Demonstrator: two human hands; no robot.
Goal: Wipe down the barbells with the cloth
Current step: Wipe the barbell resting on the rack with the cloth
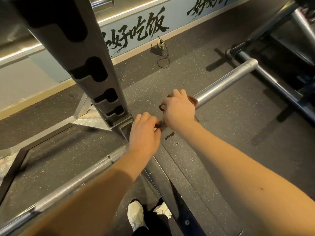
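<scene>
A steel barbell [225, 82] runs from lower left to upper right across the rack, its bare sleeve end pointing to the upper right. My right hand [179, 108] grips a brown cloth [193, 100] wrapped round the sleeve near its inner end; only the cloth's edges show past my fingers. My left hand [144, 133] curls round the bar just left of that, beside the rack upright. The knurled shaft [76, 181] runs on down to the lower left under my left forearm.
A grey rack upright [88, 68] with bar hooks rises just left of my hands, its base beams spreading over the rubber floor [221, 133]. Another frame with tubes [272, 86] stands at the right. A cable [164, 55] lies by the lettered wall. My shoes [136, 215] are below.
</scene>
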